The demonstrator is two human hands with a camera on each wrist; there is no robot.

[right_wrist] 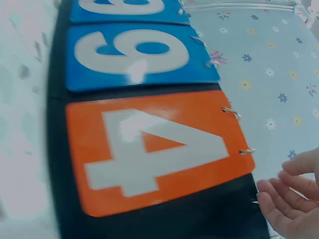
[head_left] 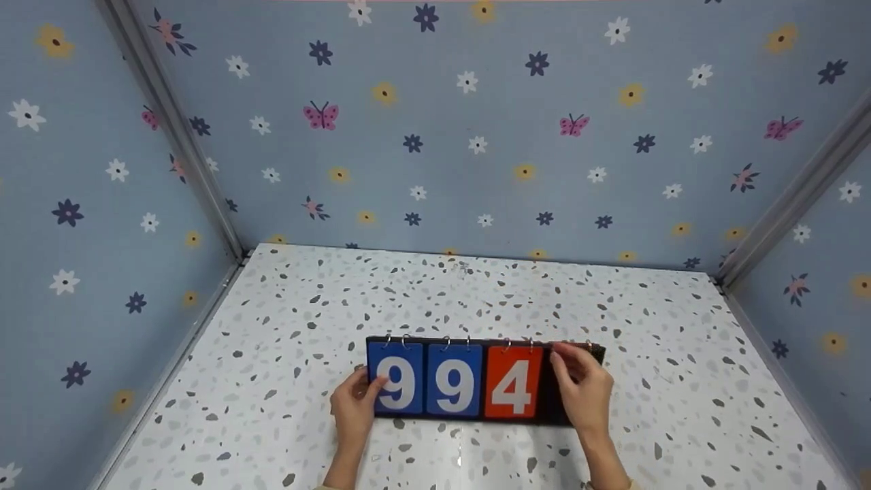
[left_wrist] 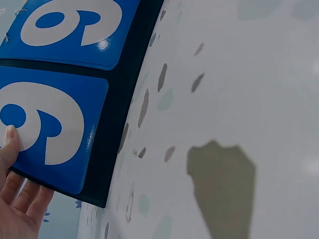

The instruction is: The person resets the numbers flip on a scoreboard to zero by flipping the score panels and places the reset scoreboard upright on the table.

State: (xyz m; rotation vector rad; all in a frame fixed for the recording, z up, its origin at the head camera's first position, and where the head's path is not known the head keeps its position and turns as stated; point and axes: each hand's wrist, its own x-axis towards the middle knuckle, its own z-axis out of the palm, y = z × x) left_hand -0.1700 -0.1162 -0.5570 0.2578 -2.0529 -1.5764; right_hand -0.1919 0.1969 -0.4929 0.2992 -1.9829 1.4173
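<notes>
A black flip scoreboard (head_left: 482, 381) stands on the speckled table, showing two blue cards with a white 9 each and an orange-red card (right_wrist: 159, 154) with a white 4. Its right-hand section is bare black. My left hand (head_left: 353, 401) grips the left end, its thumb (left_wrist: 7, 148) on the front of the blue card (left_wrist: 65, 129) and the other fingers behind. At the top right edge is my right hand (head_left: 586, 386), fingers bent, by a metal ring. Whether it pinches anything there is hard to make out.
The speckled white table (head_left: 292, 327) stretches behind and around the scoreboard. Blue flowered panels (head_left: 469, 136) enclose it at the back and both sides, with grey metal posts (head_left: 180, 136) at the corners.
</notes>
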